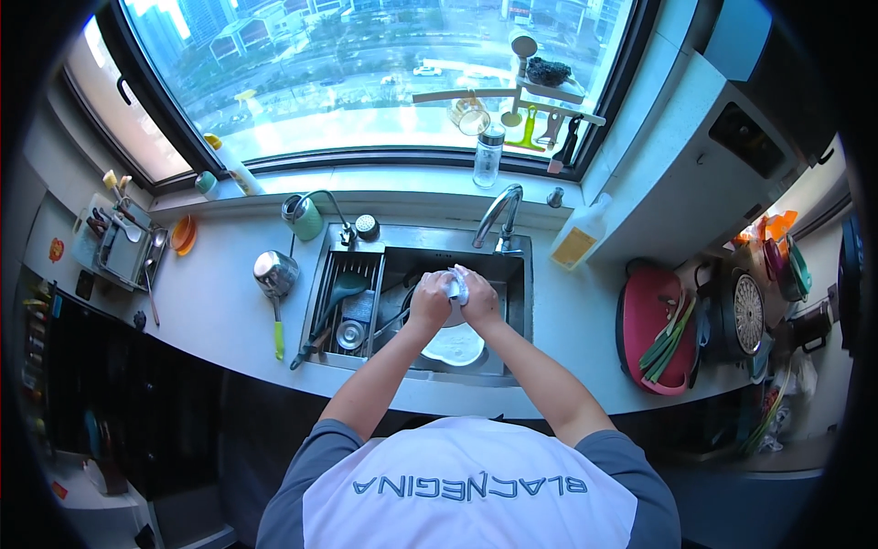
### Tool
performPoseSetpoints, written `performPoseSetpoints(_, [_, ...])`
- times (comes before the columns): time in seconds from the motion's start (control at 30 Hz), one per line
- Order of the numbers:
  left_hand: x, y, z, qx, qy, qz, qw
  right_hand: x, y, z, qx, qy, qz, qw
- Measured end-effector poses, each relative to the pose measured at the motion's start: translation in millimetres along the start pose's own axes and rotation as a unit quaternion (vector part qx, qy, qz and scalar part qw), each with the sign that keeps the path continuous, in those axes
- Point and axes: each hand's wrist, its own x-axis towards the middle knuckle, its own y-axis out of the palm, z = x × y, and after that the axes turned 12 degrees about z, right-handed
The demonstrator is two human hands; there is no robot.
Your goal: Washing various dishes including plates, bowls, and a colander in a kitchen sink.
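Note:
Above the steel sink (518,329), my left hand (433,294) and my right hand (479,295) meet with the fingers curled around a crumpled whitish bundle (458,287). Whether it is cloth or thin plastic cannot be made out, since the fingers cover most of it. Below the hands, inside the basin, lies a white bowl (454,346). Part of a pan or pot rim shows to its left, half hidden by my left wrist. Behind the hands rises the chrome faucet (503,213), its spout pointing left of its base.
A drainer tray at the sink's left holds a dark green ladle (345,287) and a metal lid (350,335). Left on the counter lies a saucepan (276,273) with a green handle. At right, a detergent bottle (579,237) stands near a red cutting board (655,295) bearing scallions (669,346).

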Motion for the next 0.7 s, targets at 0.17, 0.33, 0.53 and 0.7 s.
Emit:
performPoseSetpoints(0.17, [-14, -5, 23, -0.208, -0.196, -0.087, 0.954, 12, 31, 21, 0.143, 0.136, -0.114, 0.974])
performPoseSetpoints(0.33, [-20, 2, 33, -0.535, -0.382, -0.220, 0.721, 23, 68, 36, 0.385, 0.307, -0.159, 0.856])
performPoseSetpoints(0.53, [-29, 7, 61, -0.583, -0.312, -0.182, 0.728, 18, 83, 51, 0.619, 0.401, -0.198, 0.646])
performPoseSetpoints(0.7, [-9, -61, 59, -0.140, -0.044, 0.087, 0.985, 12, 58, 34, 0.218, 0.148, -0.148, 0.953])
